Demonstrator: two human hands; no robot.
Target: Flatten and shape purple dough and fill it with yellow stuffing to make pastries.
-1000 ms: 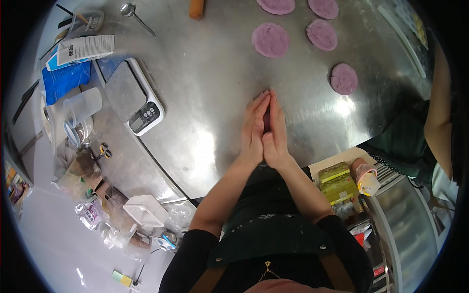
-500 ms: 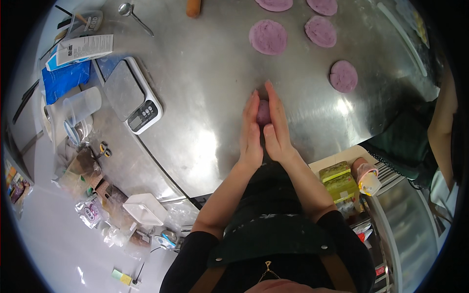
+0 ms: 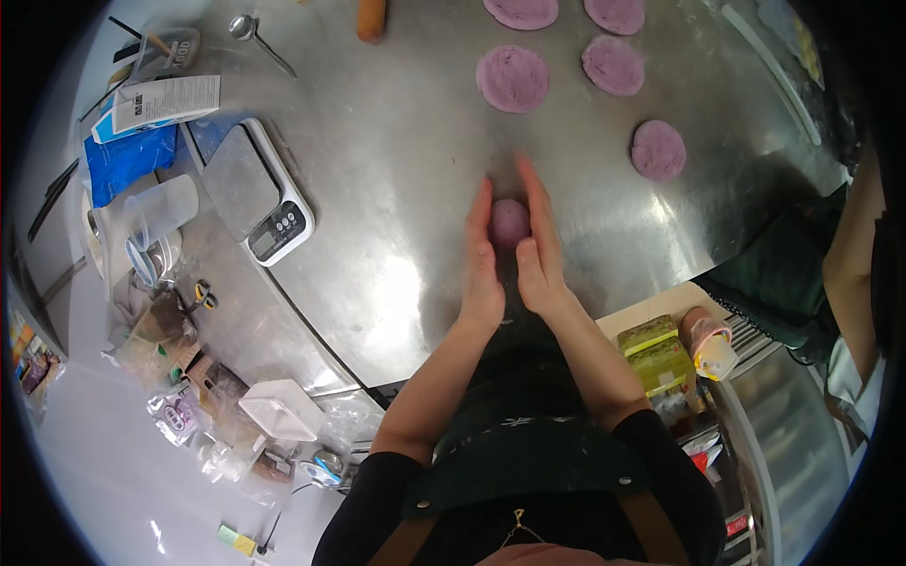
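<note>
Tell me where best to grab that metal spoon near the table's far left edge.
Probably the spoon's thin handle, taken from above with fingertips near its middle. It lies flat on the steel table with bare metal along both sides; the round bowl at the far end is harder to pinch.

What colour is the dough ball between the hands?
The dough ball is purple, seen in the head view.

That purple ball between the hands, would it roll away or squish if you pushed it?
The purple ball looks round, so on the smooth metal table it would probably roll. It is likely soft: the flat purple discs nearby seem pressed from the same dough. The left hand and right hand cup it gently.
</note>
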